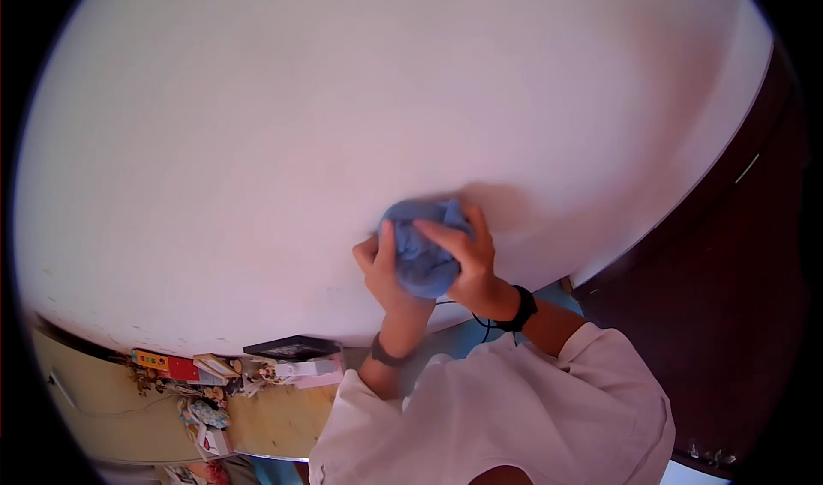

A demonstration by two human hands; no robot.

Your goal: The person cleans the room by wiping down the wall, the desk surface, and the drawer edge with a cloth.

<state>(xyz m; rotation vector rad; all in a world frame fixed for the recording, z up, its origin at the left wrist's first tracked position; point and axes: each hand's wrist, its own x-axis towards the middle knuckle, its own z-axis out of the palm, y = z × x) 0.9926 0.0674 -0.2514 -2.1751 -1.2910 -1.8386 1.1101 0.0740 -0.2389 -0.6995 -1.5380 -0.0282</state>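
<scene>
A crumpled blue cloth [426, 266] is bunched into a rounded bundle in front of the white wall. From its left side my left hand [383, 272] grips it, the thumb lying along the fabric. On the opposite side my right hand [474, 262] is wrapped round the cloth, with a finger or thumb pressed into its folds. Whether the bundle touches the wall cannot be made out. A dark band circles each wrist, and the fingers behind the cloth are hidden.
A white wall [283, 125] fills most of the view. At lower left, a wooden desktop [279, 421] bears boxes, small ornaments and a dark flat frame [291, 348]. Dark reddish-brown furniture or a door [703, 288] stands at right. A black cable [482, 320] hangs below the hands.
</scene>
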